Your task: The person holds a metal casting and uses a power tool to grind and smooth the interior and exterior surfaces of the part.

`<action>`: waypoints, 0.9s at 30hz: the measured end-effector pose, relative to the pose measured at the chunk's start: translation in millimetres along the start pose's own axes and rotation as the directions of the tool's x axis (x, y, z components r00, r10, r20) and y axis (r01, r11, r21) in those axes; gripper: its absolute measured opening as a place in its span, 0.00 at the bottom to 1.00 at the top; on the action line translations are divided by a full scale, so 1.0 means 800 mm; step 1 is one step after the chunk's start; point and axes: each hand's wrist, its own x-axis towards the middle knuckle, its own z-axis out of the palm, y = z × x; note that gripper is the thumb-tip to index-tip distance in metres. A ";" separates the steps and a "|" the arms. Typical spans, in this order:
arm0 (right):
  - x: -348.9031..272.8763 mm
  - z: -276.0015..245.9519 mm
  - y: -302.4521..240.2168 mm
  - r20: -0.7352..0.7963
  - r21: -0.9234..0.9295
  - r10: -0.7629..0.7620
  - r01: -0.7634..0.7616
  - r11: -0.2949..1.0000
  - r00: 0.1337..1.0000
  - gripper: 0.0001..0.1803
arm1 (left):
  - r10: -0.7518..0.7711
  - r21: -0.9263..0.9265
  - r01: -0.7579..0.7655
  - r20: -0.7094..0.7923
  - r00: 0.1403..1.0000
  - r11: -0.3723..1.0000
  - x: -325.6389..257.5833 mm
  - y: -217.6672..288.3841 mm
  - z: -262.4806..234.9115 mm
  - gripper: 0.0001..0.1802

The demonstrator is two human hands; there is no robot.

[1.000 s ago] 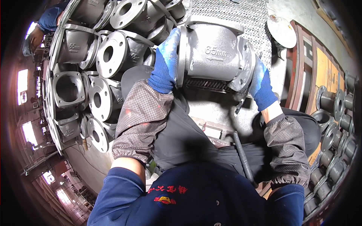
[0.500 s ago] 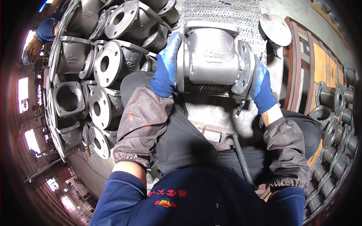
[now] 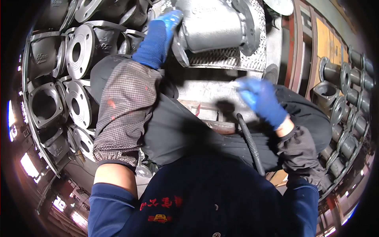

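Note:
A grey cast-metal valve body (image 3: 215, 29) with a round flange at each end lies on its side on a perforated metal surface (image 3: 252, 61), slightly tilted. My left hand (image 3: 167, 24), in a blue glove, grips the edge of its left flange; some of the fingertips are hidden behind it. My right hand (image 3: 258, 98), also gloved in blue, is off the casting, above my right thigh. Motion smears its fingers, and I cannot tell whether they hold anything. Below that hand a grey corrugated hose (image 3: 249, 144) runs over my lap.
Similar flanged castings (image 3: 79, 51) are stacked close on my left. More grey flanged parts (image 3: 335, 71) stand in rows at the right. Between lie a reddish-brown metal frame (image 3: 294, 51) and yellowish boards (image 3: 329, 43). A white round disc (image 3: 281, 5) is at the top.
My right hand has let go of the right flange and moved down and left toward my lap. The casting sits higher in view and at a different tilt. My left hand remains at its flange.

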 end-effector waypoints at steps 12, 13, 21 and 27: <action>-0.075 0.159 0.208 0.930 -0.352 0.346 0.034 0.935 0.128 0.18 | 0.007 0.470 0.052 -0.122 0.992 0.881 -0.015 -0.002 0.001 0.30; -0.092 0.152 0.223 0.778 -0.574 0.606 -0.204 0.793 0.167 0.14 | -0.029 0.549 0.097 -0.131 0.991 0.830 -0.020 0.019 0.014 0.33; 0.023 0.002 0.043 0.732 0.060 0.422 -0.668 0.741 0.534 0.16 | 0.170 0.434 -0.113 -0.095 0.981 0.894 -0.027 0.011 0.006 0.34; 0.009 -0.141 -0.156 0.550 0.407 0.400 -0.654 0.638 0.733 0.23 | 0.340 0.085 -0.344 0.065 0.938 0.935 -0.021 -0.016 -0.005 0.25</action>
